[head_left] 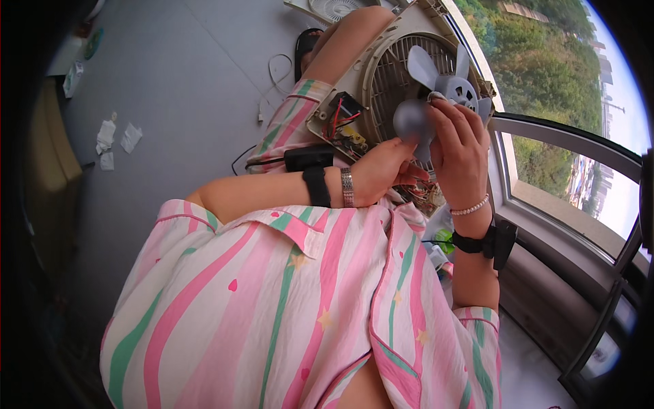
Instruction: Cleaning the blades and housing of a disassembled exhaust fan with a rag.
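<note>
A grey plastic fan impeller point(456, 92) sits over the round grille point(380, 92) of an opened, off-white box fan housing point(360, 76), which leans by my legs. My left hand point(378, 171), wearing a metal watch, has its thumb and fingers at a lower blade point(423, 152), seemingly pinching it. My right hand point(460, 138), with a beaded bracelet, reaches over the impeller beside the hub. A small whitish wad point(436, 96) shows at its fingertips, too small to identify. Part of the blade area between both hands is blurred.
Exposed red and black wires point(337, 120) and a black box point(347, 104) lie in the housing's corner. A detached fan grille point(337, 7) is beyond my knee. Crumpled tissues point(106, 137) and a cable plug point(260, 117) lie on the floor. A window frame point(562, 138) stands at right.
</note>
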Motion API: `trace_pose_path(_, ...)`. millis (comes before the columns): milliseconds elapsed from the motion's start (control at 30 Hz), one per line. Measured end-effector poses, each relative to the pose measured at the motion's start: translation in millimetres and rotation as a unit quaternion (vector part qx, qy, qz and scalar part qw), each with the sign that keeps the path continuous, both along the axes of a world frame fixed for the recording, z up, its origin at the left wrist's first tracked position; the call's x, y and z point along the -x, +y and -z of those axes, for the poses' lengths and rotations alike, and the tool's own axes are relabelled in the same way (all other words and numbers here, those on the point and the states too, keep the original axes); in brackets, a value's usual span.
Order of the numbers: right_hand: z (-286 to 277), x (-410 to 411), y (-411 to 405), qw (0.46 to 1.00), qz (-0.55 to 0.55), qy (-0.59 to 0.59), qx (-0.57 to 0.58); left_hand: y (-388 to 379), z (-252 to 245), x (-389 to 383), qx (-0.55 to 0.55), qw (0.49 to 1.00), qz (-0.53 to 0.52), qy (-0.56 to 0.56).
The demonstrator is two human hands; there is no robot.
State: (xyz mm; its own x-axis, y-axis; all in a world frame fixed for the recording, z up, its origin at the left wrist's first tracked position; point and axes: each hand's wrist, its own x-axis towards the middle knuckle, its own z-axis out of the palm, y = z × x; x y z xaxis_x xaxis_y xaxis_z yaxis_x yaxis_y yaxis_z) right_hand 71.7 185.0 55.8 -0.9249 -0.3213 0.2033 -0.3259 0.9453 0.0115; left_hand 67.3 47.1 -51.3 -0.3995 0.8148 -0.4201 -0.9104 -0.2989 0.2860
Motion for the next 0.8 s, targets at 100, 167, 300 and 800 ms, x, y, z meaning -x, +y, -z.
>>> trace_pose_path(100,13,-4,-1,0.995,0.005,-0.027,-0.098,-2,1,0,-0.021,1.000,-0.005,0.003)
trace_pose_path(167,20,-17,6,0.994,0.015,-0.029,-0.100,-2,3,2,-0.024,1.000,-0.009,0.001)
trace_pose_path(300,21,-41,22,0.998,0.021,-0.002,-0.062,-1,-10,1,-0.030,0.999,-0.017,-0.009)
trace_pose_path(800,32,-63,34,0.972,0.170,-0.004,0.159,2,9,-1,-0.080,0.987,-0.117,-0.070)
